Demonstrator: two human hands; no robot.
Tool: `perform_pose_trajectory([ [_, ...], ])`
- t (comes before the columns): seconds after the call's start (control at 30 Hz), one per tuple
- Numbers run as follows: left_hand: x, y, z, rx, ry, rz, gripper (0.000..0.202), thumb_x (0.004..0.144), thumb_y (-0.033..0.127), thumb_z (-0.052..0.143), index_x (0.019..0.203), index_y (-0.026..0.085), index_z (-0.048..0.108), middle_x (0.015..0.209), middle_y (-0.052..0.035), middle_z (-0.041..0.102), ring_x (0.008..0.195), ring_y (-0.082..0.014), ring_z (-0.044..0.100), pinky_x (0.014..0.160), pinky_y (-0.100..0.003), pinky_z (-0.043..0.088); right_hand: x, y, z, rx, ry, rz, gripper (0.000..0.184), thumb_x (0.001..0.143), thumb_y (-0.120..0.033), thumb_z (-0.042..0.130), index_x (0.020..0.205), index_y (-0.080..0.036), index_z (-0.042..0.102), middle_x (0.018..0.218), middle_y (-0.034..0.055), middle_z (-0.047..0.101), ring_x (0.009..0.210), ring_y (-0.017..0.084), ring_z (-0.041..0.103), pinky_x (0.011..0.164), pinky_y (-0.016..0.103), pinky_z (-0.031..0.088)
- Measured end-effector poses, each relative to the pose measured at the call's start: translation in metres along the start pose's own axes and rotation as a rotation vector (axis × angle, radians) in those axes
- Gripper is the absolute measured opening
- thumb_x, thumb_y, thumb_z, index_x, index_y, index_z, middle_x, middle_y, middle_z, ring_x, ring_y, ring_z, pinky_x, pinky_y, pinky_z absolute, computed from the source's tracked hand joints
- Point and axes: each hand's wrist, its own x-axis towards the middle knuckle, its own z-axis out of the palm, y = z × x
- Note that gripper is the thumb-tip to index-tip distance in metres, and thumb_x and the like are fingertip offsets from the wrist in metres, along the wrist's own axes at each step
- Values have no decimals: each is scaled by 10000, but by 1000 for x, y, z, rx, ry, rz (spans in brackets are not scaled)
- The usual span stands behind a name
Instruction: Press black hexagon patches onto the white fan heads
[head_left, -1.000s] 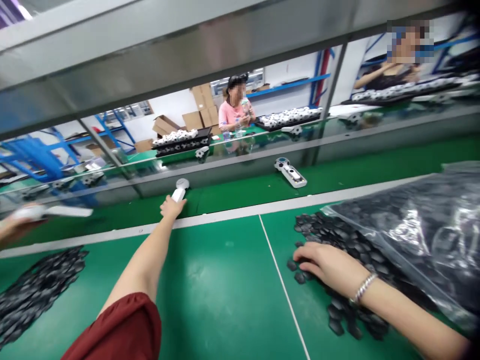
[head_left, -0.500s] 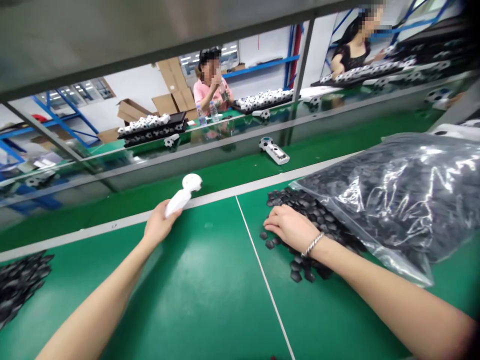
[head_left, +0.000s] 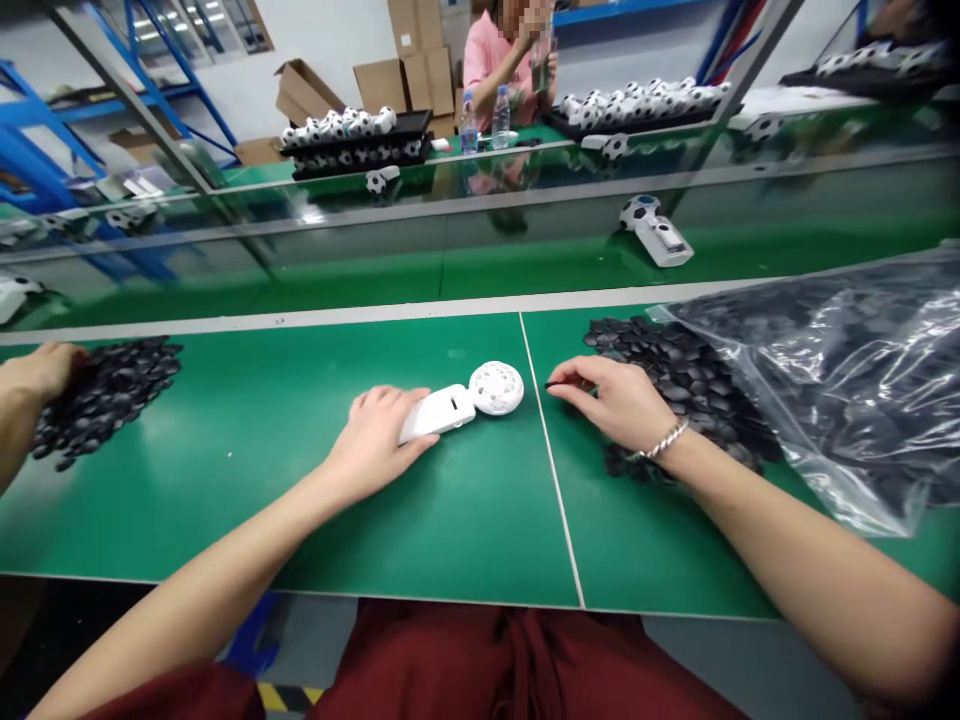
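Device [head_left: 461, 403] btwn hands [head_left: 375, 435] [head_left: 630, 405], in L

No word, brand or number can be read. The label [head_left: 469, 138] on the left-hand plastic bottle [head_left: 469, 116] and the pale sticker [head_left: 406, 40] on the cardboard carton [head_left: 420, 22] are too small to make out.

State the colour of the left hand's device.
The device is white, clearest in the head view.

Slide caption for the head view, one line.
Left hand holding a white handheld casing; right hand pinching a small black piece.
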Motion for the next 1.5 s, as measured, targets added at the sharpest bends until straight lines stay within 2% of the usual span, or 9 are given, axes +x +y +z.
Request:
perform_pose_trajectory([
  [0.13,30,19,-5,-9,64,119,612,730,427,604,1266,230,382,1257,-62,467,1181,-253,379,989,-433,286,-4,-10,5,95,-8,-100,99,803,-261,547,795,-191,617,783,21,661,728,146,585,679,279,469],
  [0.27,55,37,4,-46,-86,146,712,709,419,612,1317,196,316,1265,-88,478,1128,-268,461,900,-395,382,-8,-19,8,141,-28,-185,114,832,-248,520,858,-198,619,847,36,660,809,161,580,761,322,464],
  [0.43,50,51,17,8,-114,162,671,788,421,514,1343,142,261,1226,-125,519,1071,-294,502,859,-438,388,-14,-30,12,126,-12,-296,115,836,-234,521,870,-199,626,846,52,618,828,165,539,755,330,458],
  [0.6,46,52,15,-46,-138,156,778,730,522,557,1350,167,249,1270,-116,484,1106,-293,474,880,-434,374,-17,-36,17,29,44,-375,76,799,-225,566,796,-182,629,932,88,577,922,207,488,814,395,428],
  [0.9,46,51,13,-63,-141,179,733,788,556,460,1368,185,210,1268,-114,485,1097,-291,484,863,-435,370,-16,-41,26,109,38,-287,90,798,-265,564,744,-194,548,1115,96,542,1055,226,487,882,416,416],
  [1.0,47,50,13,-71,-141,183,698,798,548,452,1358,195,232,1265,-101,490,1101,-284,482,861,-424,370,-16,-38,28,157,63,-245,123,781,-274,582,854,-194,524,1125,110,548,1081,224,491,906,410,417],
  [1.13,48,48,13,-83,-137,178,688,792,555,456,1350,209,247,1272,-85,487,1101,-277,480,867,-420,368,-15,-34,31,183,33,-137,405,761,-332,589,1109,-186,444,1208,131,518,1136,246,476,936,436,414],
  [1.27,48,49,14,-90,-124,175,665,793,556,456,1339,229,261,1281,-70,482,1113,-276,474,863,-425,371,-15,-32,31,205,-38,-79,488,766,-342,573,1190,-172,402,1198,127,529,1078,239,524,885,405,463],
  [1.5,47,49,14,-89,-83,171,583,792,522,485,1277,231,344,1230,-48,530,1051,-266,514,825,-403,396,-16,-37,34,213,-5,-26,477,728,-321,586,1151,-177,418,1119,106,557,945,210,574,691,304,509],
])
